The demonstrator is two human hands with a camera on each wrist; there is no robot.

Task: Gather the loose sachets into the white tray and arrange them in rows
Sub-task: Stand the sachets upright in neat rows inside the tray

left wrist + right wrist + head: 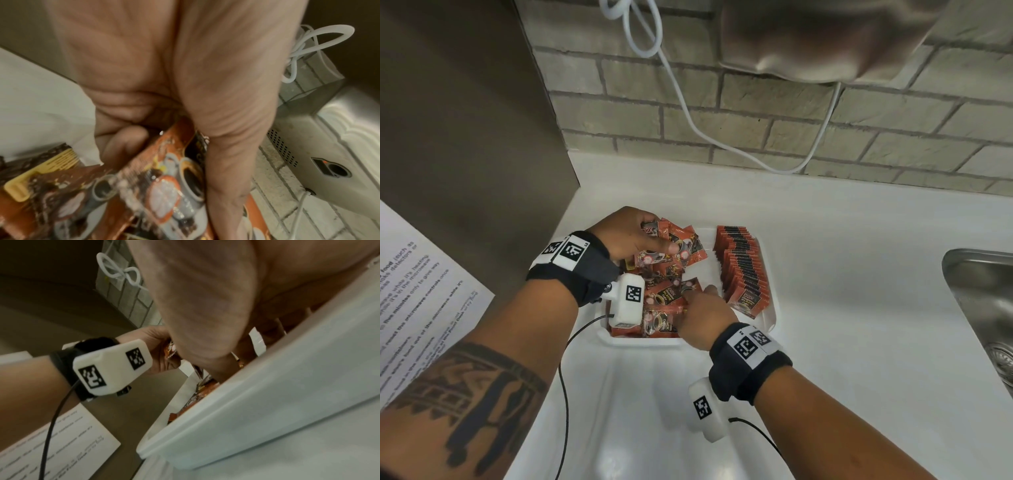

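Observation:
A white tray (770,320) sits on the white counter. A tidy row of orange and black sachets (743,267) stands along its right side. Loose sachets (664,298) are heaped in its left part. At the tray's far left, my left hand (654,236) grips a bunch of sachets (164,178) between thumb and fingers. My right hand (698,298) reaches into the heap from the near side, with its fingers curled down on one sachet (690,286). The tray rim (246,410) hides those fingertips in the right wrist view.
A steel sink (983,294) lies at the right. A printed paper sheet (421,294) lies at the left beside a brown cabinet side (465,120). A white cable (688,116) hangs on the brick wall behind the tray. White counter runs in front of the tray.

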